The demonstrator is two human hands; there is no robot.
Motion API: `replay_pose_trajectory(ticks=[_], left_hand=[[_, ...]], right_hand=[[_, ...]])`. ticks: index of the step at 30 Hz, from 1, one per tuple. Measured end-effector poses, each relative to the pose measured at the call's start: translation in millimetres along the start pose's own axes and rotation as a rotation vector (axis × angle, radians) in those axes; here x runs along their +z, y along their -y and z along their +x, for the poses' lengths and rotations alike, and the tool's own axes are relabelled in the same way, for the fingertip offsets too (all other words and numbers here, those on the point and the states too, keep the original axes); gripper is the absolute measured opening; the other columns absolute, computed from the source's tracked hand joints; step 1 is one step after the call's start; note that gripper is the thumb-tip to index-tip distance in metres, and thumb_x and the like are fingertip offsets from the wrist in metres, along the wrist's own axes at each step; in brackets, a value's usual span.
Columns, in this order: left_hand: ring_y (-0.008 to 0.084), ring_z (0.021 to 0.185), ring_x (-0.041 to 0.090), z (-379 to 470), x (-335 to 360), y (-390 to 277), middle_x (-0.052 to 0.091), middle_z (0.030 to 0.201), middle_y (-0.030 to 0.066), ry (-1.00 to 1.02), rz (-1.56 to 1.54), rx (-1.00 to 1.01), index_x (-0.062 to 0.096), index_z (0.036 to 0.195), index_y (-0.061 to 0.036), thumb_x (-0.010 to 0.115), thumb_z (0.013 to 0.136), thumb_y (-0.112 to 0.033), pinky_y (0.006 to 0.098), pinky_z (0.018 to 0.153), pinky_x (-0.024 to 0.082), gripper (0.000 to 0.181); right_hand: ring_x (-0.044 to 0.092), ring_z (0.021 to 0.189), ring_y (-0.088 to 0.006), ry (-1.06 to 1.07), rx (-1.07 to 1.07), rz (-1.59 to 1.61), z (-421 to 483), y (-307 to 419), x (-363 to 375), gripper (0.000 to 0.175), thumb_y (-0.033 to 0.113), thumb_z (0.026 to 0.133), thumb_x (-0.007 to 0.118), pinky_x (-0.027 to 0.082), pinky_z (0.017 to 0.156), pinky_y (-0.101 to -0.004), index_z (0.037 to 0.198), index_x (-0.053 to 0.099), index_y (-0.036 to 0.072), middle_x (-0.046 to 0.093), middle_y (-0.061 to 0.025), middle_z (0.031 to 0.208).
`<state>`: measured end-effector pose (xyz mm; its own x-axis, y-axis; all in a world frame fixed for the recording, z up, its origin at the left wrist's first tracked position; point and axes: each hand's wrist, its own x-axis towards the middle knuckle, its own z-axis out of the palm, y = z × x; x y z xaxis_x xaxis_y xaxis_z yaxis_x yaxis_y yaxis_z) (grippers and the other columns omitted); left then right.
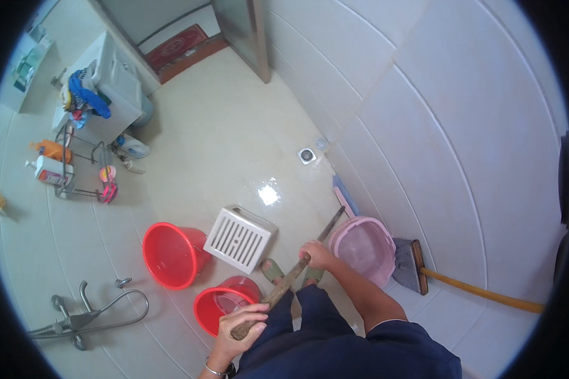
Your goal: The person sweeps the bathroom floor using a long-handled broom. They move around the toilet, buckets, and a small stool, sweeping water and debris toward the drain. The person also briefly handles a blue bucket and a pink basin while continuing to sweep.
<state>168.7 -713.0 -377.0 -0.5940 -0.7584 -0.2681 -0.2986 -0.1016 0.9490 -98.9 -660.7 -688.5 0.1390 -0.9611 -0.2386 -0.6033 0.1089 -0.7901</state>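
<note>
Both my hands are on the long wooden handle [284, 286] of a floor brush, which slants from my waist toward the right wall. My left hand [239, 329] is closed around its near end, with a bracelet at the wrist. Farther down the handle, my right hand [318, 255] grips it from above. The pink brush head [344, 201] with blue bristles [347, 195] rests low along the foot of the wall. Right beside it and my right hand stands a pink plastic basin [366, 248]. Its pale inside shows, but whether it holds water I cannot tell.
Two red buckets [152, 256] [206, 308] and a white slatted plastic stool [237, 239] stand before my feet. A grey-headed broom [410, 267] leans right. Beyond are a floor drain [307, 155], wet tiles, a wire rack [80, 192], a washbasin cabinet [118, 94] and a door [239, 33].
</note>
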Motion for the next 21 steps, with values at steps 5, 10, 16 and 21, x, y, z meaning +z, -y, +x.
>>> replay_pose_trajectory(ticks=[5, 10, 16, 21], left_hand=[[0.0221, 0.098, 0.065, -42.4, -34.5, 7.8, 0.068, 0.106, 0.0155, -0.139, -0.089, -0.099, 0.069, 0.092, 0.0017, 0.068, 0.077, -0.002, 0.0325, 0.087, 0.05, 0.015], [0.0241, 0.097, 0.065, -56.1, -75.0, -20.0, 0.066, 0.107, 0.0164, -0.355, -0.014, -0.075, 0.068, 0.096, 0.0011, 0.065, 0.082, -0.009, 0.0334, 0.085, 0.051, 0.017], [0.0253, 0.106, 0.06, -23.0, -68.2, -38.3, 0.062, 0.115, 0.0172, -0.511, -0.023, -0.14, 0.065, 0.101, 0.0037, 0.062, 0.087, -0.009, 0.035, 0.09, 0.049, 0.019], [0.024, 0.105, 0.06, 47.8, -34.0, -59.0, 0.064, 0.113, 0.0151, -0.413, 0.144, -0.198, 0.068, 0.095, 0.0039, 0.061, 0.084, -0.003, 0.0351, 0.089, 0.049, 0.015]], right_hand=[[0.057, 0.09, -0.0289, 0.122, -0.069, -0.04, 21.2, 35.0, 20.1, 0.011, 0.009, 0.068, 0.061, 0.041, 0.083, -0.042, 0.078, 0.062, 0.014, 0.062, -0.006, 0.083], [0.057, 0.094, -0.0259, 0.312, -0.107, -0.081, 92.1, 97.7, 47.1, 0.012, 0.011, 0.07, 0.061, 0.038, 0.085, -0.0411, 0.081, 0.065, 0.015, 0.063, -0.0065, 0.087], [0.057, 0.095, -0.0234, 0.284, -0.33, -0.068, 212.9, 116.5, 41.4, 0.007, 0.009, 0.07, 0.062, 0.038, 0.085, -0.0396, 0.075, 0.063, 0.014, 0.063, -0.0051, 0.085], [0.055, 0.099, -0.023, 0.231, -0.423, -0.12, 281.9, 104.4, -7.4, 0.013, 0.003, 0.067, 0.063, 0.037, 0.089, -0.0398, 0.075, 0.059, 0.012, 0.061, -0.0043, 0.088]])
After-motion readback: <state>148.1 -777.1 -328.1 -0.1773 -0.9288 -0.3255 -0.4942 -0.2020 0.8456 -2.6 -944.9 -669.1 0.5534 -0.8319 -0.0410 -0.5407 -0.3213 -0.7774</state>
